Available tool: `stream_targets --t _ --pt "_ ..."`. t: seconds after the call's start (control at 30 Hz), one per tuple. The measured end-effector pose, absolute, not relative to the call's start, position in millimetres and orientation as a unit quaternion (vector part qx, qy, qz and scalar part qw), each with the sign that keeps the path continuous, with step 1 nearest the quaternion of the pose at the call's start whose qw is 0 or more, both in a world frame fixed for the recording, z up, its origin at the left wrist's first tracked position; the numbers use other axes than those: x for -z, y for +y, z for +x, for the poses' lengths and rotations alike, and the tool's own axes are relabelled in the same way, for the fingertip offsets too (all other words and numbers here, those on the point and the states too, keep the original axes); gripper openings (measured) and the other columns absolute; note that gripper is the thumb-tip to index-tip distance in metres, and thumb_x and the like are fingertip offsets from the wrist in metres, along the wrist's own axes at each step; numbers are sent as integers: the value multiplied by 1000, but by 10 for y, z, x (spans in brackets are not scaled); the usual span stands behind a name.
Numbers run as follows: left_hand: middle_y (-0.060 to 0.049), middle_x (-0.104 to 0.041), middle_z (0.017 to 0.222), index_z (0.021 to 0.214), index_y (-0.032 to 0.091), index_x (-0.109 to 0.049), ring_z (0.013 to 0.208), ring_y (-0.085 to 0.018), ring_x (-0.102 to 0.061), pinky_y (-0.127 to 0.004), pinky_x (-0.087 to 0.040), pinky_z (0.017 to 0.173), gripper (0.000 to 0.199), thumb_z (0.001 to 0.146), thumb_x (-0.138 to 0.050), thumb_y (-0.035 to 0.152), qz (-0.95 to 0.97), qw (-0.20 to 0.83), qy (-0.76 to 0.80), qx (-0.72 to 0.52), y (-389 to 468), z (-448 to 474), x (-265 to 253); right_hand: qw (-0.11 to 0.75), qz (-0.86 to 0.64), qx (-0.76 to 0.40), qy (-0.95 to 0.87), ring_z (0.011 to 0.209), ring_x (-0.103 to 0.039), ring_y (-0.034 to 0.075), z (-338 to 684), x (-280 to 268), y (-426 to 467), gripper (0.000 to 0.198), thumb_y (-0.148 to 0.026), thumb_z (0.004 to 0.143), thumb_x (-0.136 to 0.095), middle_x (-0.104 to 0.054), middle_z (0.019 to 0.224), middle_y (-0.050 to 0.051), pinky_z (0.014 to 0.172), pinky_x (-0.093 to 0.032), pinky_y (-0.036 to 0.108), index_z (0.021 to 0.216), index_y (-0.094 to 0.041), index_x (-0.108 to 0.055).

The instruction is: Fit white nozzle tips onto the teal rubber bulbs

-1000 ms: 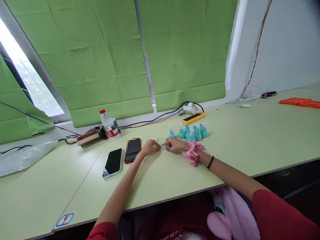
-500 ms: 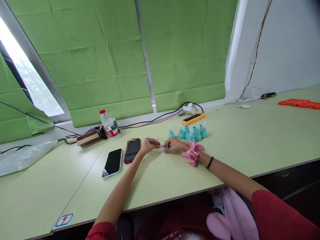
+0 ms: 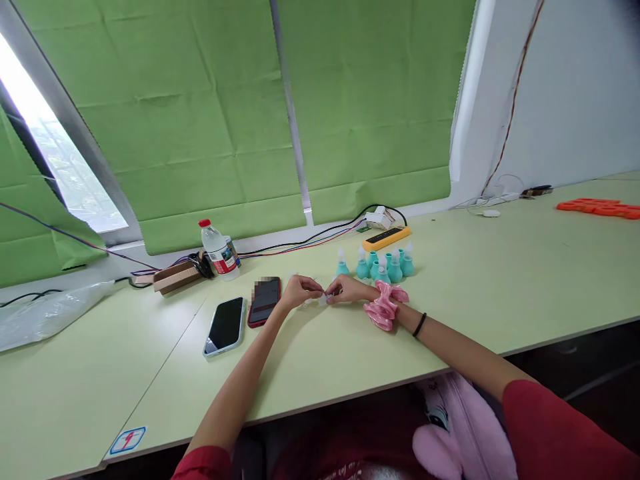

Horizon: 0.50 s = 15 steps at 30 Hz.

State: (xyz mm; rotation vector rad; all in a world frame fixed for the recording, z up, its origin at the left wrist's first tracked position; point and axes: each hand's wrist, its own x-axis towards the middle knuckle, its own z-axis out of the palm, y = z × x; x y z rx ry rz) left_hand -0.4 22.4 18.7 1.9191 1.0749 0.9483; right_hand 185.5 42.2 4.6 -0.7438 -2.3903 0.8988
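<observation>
Small translucent piece (image 3: 323,301), one, at the fingertips, over the pale tabletop (image 3: 320,360); right hand (image 3: 349,289), pinching it; left hand (image 3: 299,292), fingertips together beside it, grip indiscernible; teal bulbs (image 3: 383,273), clustered, beyond right hand; red-cased phone (image 3: 265,303), flat, left.

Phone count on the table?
2: a pale-cased phone at left, a red-cased phone between it and the left hand. The dark item by the wall is too small to tell.

An office-like room, judging by the long desk (image 3: 360,353), blinds (image 3: 370,100) and cables (image 3: 327,233).
</observation>
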Motion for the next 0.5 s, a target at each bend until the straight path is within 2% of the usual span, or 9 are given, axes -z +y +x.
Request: stream_targets --t 0.23,0.5 --pt "-3 -62 55 61 9 -62 50 -11 -56 -22 -46 52 16 50 -67 19 727 381 431 -375 239 6 -173 241 -279 -339 -865 53 -47 9 1853 -31 432 31 -29 62 -58 -63 71 4 46 -33 17 83 -10 -67" --pt "-4 -64 59 64 9 -64 54 -13 -58 -24 -47 56 19 49 -68 19 719 393 426 -384 272 -19 -137 248 -287 -335 -862 57 -51 11 1852 -13 439 33 -32 60 -60 -65 73 6 49 -36 19 84 -10 -67"
